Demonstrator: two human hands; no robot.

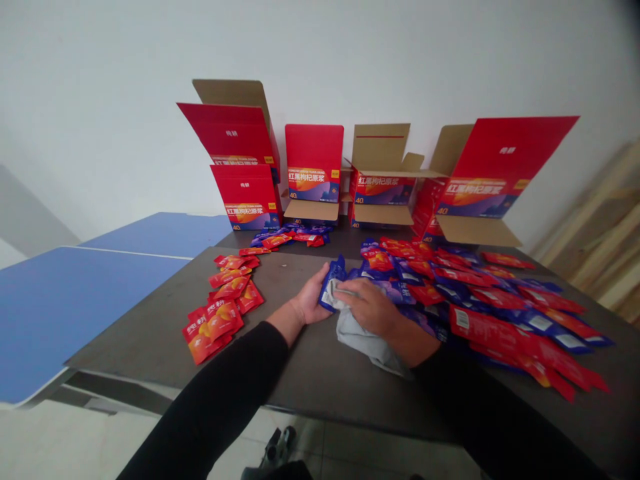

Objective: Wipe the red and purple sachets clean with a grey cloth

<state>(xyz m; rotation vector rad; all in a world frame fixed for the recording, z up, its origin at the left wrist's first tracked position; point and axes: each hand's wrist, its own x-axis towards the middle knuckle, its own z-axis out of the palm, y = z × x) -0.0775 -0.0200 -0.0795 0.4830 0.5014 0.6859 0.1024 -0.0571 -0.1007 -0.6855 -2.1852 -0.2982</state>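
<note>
My left hand [313,297] grips a blue sachet [336,270] by its left side, just above the dark table [295,373]. Across the sachet's face, my right hand [367,303] presses a grey cloth [367,340] with bent fingers. The cloth's loose end hangs down toward the tabletop below that hand. Right beside my right hand begins a broad heap of red and blue sachets [480,277]. A row of red sachets [220,320] lies left of my left hand, overlapping one another. Part of the held sachet is hidden under the cloth and fingers.
Red printed cartons with raised flaps line the table's back: a stacked pair [250,197] at left, then a carton [314,173], another [383,187] and one at right [480,187]. A small blue-and-red sachet pile [293,235] lies before them. A blue table [135,267] adjoins on the left.
</note>
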